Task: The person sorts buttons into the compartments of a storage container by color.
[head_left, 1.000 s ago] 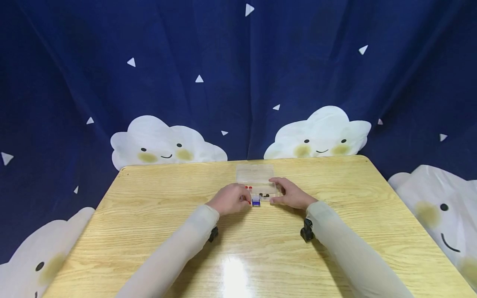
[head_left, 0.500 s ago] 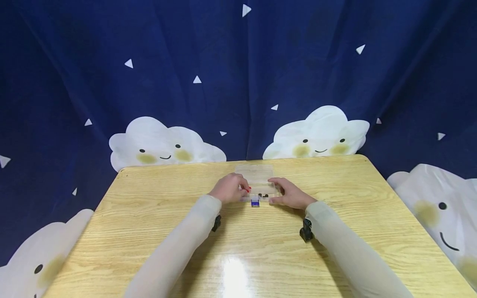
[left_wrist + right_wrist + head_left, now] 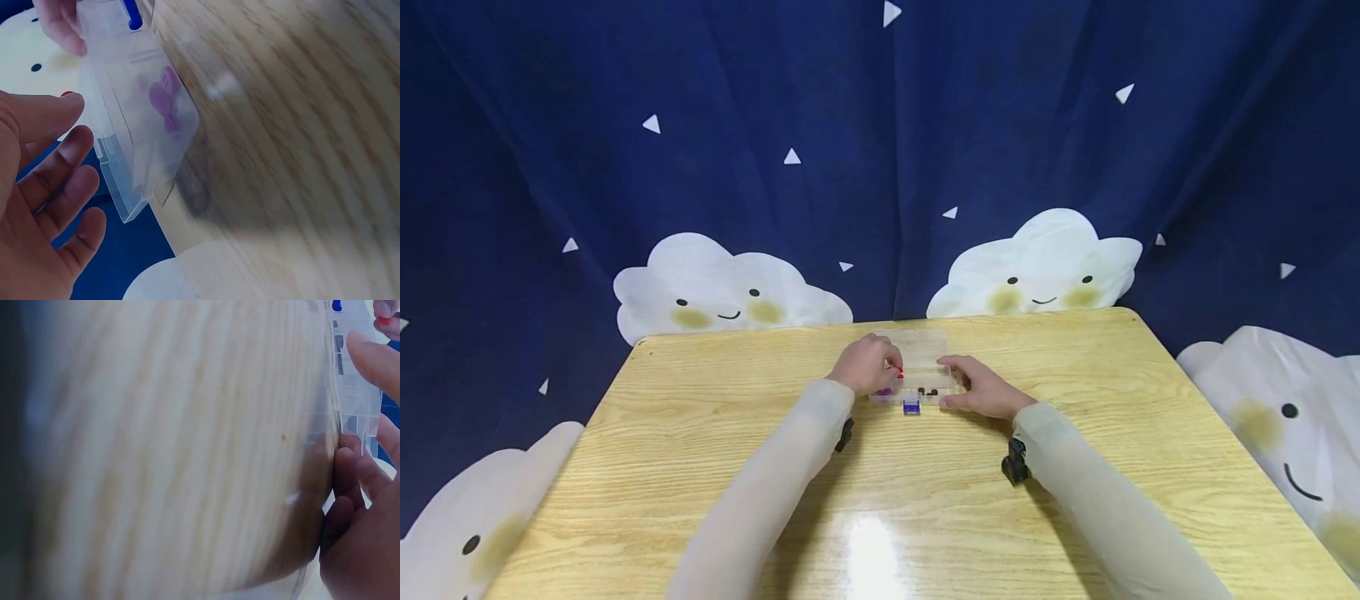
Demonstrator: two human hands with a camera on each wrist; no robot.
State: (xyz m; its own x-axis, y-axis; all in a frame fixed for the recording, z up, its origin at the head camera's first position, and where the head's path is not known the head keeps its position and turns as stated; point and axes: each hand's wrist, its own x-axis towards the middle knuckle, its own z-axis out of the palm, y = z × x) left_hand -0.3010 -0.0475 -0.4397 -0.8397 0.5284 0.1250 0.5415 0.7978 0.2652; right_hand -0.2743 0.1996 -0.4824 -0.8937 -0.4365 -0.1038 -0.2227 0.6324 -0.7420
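A clear plastic divided box (image 3: 943,379) lies open on the table, its lid (image 3: 917,343) laid back toward the curtain. My left hand (image 3: 863,365) is over the left part of the box and pinches a small red piece (image 3: 384,320) between thumb and fingertip. Its other fingers are spread apart in the left wrist view. Purple rounded pieces (image 3: 162,97) show through the box's near wall. Around the right end of the box, my right hand (image 3: 988,392) grips with its thumb at the front and fingers at the back and side.
Small dark pieces (image 3: 927,392) lie in the box's front right compartment. A blue latch (image 3: 912,407) sticks out at its front. The wooden table (image 3: 925,492) meets a dark blue curtain (image 3: 850,125) with cloud prints behind the box.
My left hand has moved away from the box's front left, back over the box, still with the red piece. Purple pieces have come into view. The right hand has kept its place.
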